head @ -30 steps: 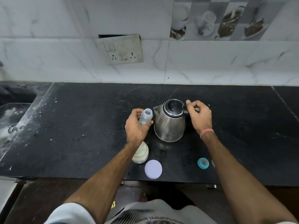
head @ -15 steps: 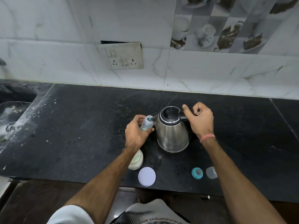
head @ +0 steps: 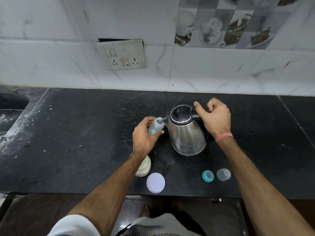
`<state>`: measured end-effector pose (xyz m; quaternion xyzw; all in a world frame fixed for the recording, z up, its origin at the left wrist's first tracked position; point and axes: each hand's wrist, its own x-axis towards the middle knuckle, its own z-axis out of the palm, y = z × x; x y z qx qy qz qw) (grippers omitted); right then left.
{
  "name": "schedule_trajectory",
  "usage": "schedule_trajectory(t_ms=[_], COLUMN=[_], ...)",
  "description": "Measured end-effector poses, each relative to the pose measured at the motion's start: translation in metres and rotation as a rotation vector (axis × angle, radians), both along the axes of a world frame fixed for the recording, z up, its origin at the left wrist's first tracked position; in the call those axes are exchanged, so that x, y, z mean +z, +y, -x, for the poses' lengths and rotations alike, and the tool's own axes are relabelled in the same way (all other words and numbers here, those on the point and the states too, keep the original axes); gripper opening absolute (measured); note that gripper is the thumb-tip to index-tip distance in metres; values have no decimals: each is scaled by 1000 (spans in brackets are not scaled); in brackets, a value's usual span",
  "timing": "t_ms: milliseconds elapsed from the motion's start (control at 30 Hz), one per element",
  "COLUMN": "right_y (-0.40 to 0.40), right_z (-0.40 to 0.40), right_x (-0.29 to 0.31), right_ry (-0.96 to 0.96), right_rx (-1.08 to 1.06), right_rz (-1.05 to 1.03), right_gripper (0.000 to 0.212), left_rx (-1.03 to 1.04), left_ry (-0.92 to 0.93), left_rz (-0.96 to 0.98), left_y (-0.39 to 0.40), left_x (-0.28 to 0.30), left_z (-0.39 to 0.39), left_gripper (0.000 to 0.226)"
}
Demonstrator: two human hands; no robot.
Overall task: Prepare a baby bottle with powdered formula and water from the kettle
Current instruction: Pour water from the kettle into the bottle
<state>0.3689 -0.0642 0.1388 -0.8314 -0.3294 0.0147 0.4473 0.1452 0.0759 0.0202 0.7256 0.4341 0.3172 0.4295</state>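
We record the left hand (head: 144,137) with fingers and thumb curled round the baby bottle (head: 156,127), gripping its lower body; the bottle is tilted, its open mouth turned toward 2 o'clock and touching the tip of the kettle spout. The bottle is held above the counter (head: 81,133), not resting on it. A little pale content shows near the bottle's base; we cannot tell what it is.

The right hand (head: 214,119) is wrapped round the black handle of the steel kettle (head: 186,132), thumb extended along the top of the handle toward the lid. The kettle lid is closed. We cannot tell whether the kettle base rests on the counter or is lifted off it. A pink band sits on the right wrist.

At 6 o'clock from the left hand, partly hidden under the forearm, stands a cream-coloured formula jar (head: 144,167). Just beside it at 4 o'clock lies a round white lid (head: 155,182), flat on the counter near the front edge. At 5 o'clock from the kettle sits the teal bottle collar (head: 208,175), and just beside that at 3 o'clock the clear bottle cap (head: 223,174); the two are close but apart.

At 12 o'clock, on the marble wall, a switch plate (head: 125,54). At 9 o'clock, the sink (head: 6,120) edge
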Motion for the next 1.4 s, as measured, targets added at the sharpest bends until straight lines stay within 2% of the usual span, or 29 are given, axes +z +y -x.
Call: schedule_trajectory(t_ms=[500,1400], right_y=[10,17], right_z=[11,26], right_x=[21,38], right_ry=[-69,-216], right_rx=[-35,8], right_rz=[106,272], right_gripper=[59,58], left_rx=[-51,-140], left_ry=[-8,86], left_rz=[-20,-39], left_y=[10,23], left_x=[-1,-12], left_z=[7,12], left_gripper=[62,66])
